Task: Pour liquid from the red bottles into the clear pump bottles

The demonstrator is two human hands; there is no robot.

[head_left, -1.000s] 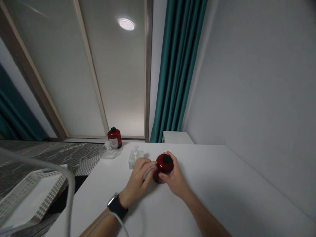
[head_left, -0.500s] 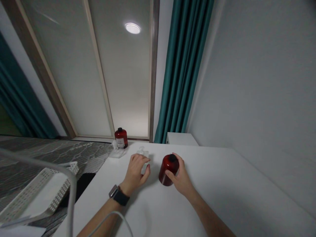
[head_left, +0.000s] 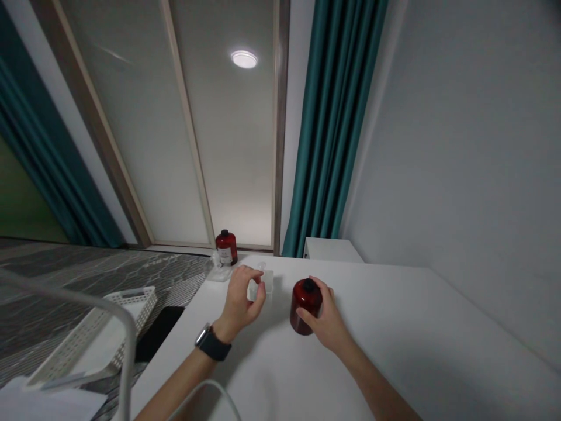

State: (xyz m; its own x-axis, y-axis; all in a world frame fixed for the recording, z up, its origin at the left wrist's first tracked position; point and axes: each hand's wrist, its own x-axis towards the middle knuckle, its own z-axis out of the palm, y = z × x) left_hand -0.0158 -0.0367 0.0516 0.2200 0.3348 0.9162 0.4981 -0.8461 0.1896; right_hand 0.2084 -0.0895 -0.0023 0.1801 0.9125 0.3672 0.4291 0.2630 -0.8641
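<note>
On the white table (head_left: 377, 362), a dark red bottle (head_left: 301, 307) with a black cap stands upright, and my right hand (head_left: 326, 321) is wrapped round its right side. Close by on the left, my left hand (head_left: 240, 298) hovers with thumb and index finger curved towards each other, a small gap between their tips; I see nothing held there. It wears a black watch (head_left: 213, 344) on the wrist. Just behind those fingers is a clear glass-like container (head_left: 268, 280) with a rounded top, partly covered by the hand.
A second red bottle (head_left: 227, 248) with a white label stands at the table's far left corner, beside a clear object (head_left: 218, 270). Left of the table sits a white perforated basket (head_left: 83, 342). A grey curved tube (head_left: 127, 351) crosses the near left.
The view has shifted, so the scene sits slightly further right. My left hand has drawn back a little from the clear container, its thumb and index finger closer together. The right hand still grips the bottle.
</note>
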